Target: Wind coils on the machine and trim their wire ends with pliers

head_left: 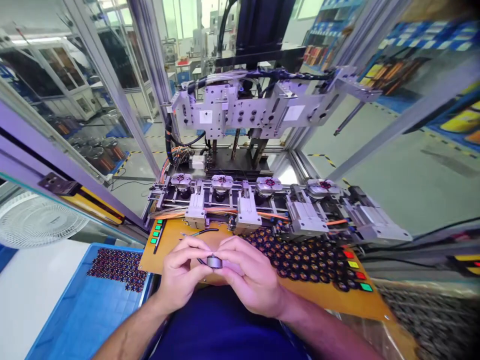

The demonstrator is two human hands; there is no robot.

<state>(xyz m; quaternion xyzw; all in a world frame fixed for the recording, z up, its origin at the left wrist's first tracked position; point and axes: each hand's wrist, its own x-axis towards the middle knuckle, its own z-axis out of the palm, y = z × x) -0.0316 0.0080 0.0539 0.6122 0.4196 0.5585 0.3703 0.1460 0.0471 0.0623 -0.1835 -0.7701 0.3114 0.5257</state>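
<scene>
Pinching grey part from both sides: left hand, right hand, at near side of panel. Black discs right, blue tray left.

White fan = landmark. White tabletop in front of it. Yellow-and-black guard strip just right of fan, on an upright frame. Behind fan: copper-coloured spools on the floor; farther back, white cabinet with dark windows. Yellow-black floor tape beyond fan, to its right. Far right of fan: blue-and-white storage rack, yellow bundle near it, contents blurry.
</scene>
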